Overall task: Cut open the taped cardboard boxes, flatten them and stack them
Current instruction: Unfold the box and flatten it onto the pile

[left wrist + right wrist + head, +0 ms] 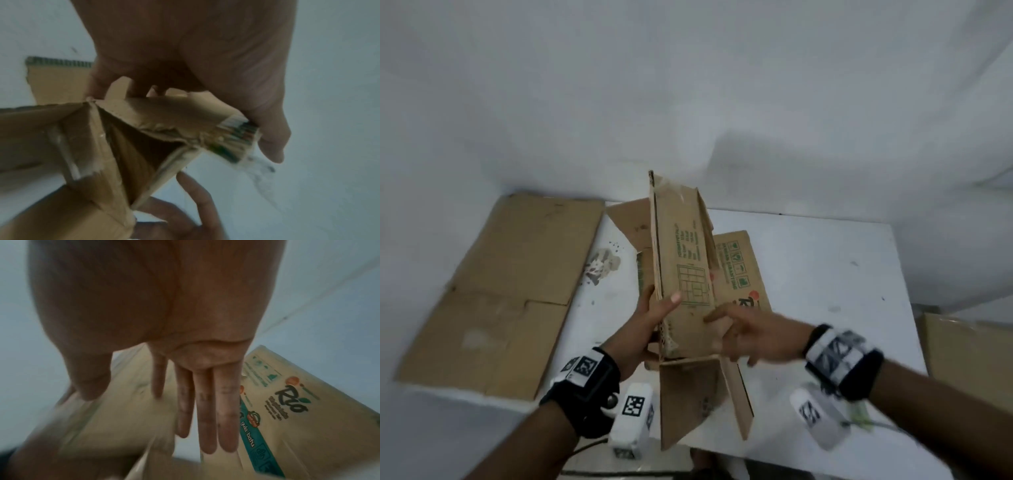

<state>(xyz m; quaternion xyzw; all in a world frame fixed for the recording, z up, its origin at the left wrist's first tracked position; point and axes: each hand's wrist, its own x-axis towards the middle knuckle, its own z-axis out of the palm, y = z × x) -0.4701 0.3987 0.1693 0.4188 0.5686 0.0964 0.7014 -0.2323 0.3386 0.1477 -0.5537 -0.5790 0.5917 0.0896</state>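
Left hand (650, 318) grips opened cardboard box (685, 274), held upright above tabletop (825, 274) centre. Right hand (753, 335), fingers straight, touches box side. Flattened cardboard (510, 284) along left edge.

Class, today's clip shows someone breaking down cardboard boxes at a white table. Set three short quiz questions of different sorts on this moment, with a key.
1. True or false: the box in the hands lies flat on the table.
2. Which hand grips the box's edge? A. left hand B. right hand C. neither
3. Fill in: the flattened cardboard lies at the table's ____ side in the head view.

Key
1. False: it is held up on end, partly collapsed, flaps hanging open.
2. A: thumb in front, fingers behind; the right hand's fingers are straight against the printed panel.
3. Left.
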